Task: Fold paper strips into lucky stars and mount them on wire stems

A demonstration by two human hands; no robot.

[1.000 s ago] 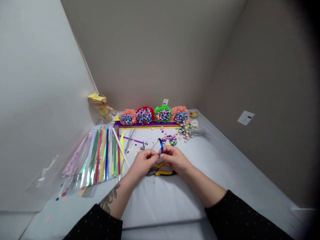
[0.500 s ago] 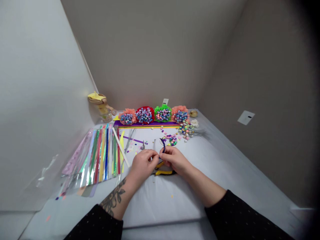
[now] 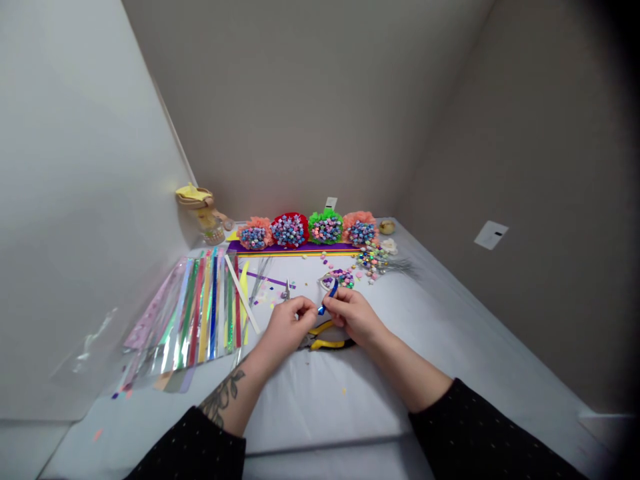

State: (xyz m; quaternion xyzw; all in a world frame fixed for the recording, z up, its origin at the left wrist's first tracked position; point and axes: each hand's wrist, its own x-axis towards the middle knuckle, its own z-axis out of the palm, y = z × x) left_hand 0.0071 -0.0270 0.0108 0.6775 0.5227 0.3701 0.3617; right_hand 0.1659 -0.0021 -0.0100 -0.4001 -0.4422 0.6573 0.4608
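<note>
Your right hand (image 3: 353,315) pinches the blue foil strip (image 3: 329,297) above the yellow-handled pliers (image 3: 327,343); your left hand (image 3: 289,327) sits just beside it, fingers pressed together. A loose pinch could drop the slippery strip among the paper stars (image 3: 341,278).

The person's left hand (image 3: 287,328) and right hand (image 3: 353,316) stand close together near the middle of the frame, fingers pinching. Both bare forearms (image 3: 410,373) rise from the bottom corners, and the left one carries a dark tattoo (image 3: 223,398).
</note>
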